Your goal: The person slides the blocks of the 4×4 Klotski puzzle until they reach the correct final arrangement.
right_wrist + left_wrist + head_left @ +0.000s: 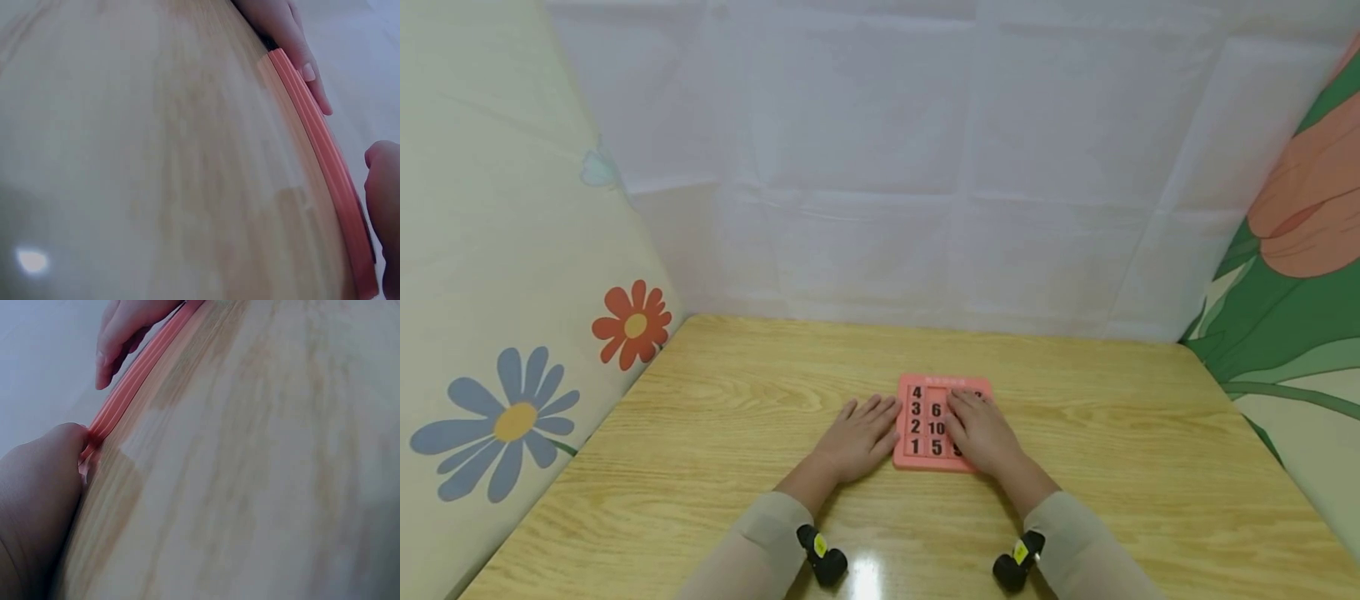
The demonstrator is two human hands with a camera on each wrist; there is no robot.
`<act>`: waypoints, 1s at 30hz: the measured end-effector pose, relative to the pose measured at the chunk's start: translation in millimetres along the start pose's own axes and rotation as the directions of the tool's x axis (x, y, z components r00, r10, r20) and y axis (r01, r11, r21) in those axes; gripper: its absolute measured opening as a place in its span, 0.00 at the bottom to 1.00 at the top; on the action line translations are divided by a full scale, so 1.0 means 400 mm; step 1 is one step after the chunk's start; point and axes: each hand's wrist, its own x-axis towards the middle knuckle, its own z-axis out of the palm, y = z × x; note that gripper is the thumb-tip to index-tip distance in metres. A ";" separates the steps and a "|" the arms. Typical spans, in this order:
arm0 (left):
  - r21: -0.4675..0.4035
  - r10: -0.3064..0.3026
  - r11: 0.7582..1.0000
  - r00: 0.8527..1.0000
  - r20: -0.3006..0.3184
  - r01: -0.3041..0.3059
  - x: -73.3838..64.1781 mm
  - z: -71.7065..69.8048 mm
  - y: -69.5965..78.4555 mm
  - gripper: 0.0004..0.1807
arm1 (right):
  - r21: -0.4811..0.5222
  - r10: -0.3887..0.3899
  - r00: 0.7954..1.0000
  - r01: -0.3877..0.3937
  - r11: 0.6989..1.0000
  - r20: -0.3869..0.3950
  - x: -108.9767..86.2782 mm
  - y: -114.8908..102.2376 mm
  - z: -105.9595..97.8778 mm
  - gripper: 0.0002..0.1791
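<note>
A pink sliding number puzzle lies flat on the wooden table, its tiles marked with black numbers. The left column reads 4, 3, 2, 1 from top to bottom; beside it show 6, 10 and 5, with a gap above the 6. My right hand rests over the puzzle's right side, fingertips at the upper tiles, hiding most of the numbers there. Along the left edge, my left hand lies palm down with its fingers extended, fingertips right at the frame. The left wrist view shows the left thumb close to the puzzle's pink side.
The wooden table extends around the puzzle to a white cloth backdrop. Flower-printed cloths stand at the left and right. A black wrist camera sits on each sleeve.
</note>
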 end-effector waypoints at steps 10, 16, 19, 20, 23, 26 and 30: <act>0.005 -0.002 1.000 1.000 -0.010 0.002 -0.002 0.004 -0.002 0.32 | -0.008 -0.031 0.997 0.032 0.999 0.075 0.028 -0.057 0.020 0.28; 0.014 0.009 1.000 1.000 -0.020 -0.008 -0.004 0.002 -0.002 0.32 | -0.025 -0.051 0.991 0.054 0.998 0.122 0.038 -0.077 0.028 0.28; 0.007 0.014 1.000 1.000 -0.021 -0.014 -0.003 0.002 -0.002 0.31 | -0.030 -0.056 0.988 0.060 0.998 0.143 0.040 -0.079 0.031 0.29; 0.009 0.016 1.000 1.000 -0.020 -0.016 -0.003 0.002 -0.002 0.31 | -0.032 -0.058 0.988 0.063 0.997 0.144 0.040 -0.079 0.032 0.28; 0.006 0.016 1.000 1.000 -0.021 -0.016 -0.002 0.003 -0.002 0.31 | -0.039 -0.051 0.988 0.057 0.998 0.147 0.041 -0.080 0.031 0.29; 0.008 0.015 1.000 1.000 -0.021 -0.014 -0.001 0.003 -0.002 0.31 | -0.030 -0.045 0.989 0.050 0.998 0.138 0.040 -0.080 0.029 0.29; 0.012 0.007 1.000 1.000 -0.015 -0.007 -0.002 0.001 -0.001 0.31 | -0.027 -0.038 0.991 0.042 0.999 0.132 0.038 -0.078 0.027 0.29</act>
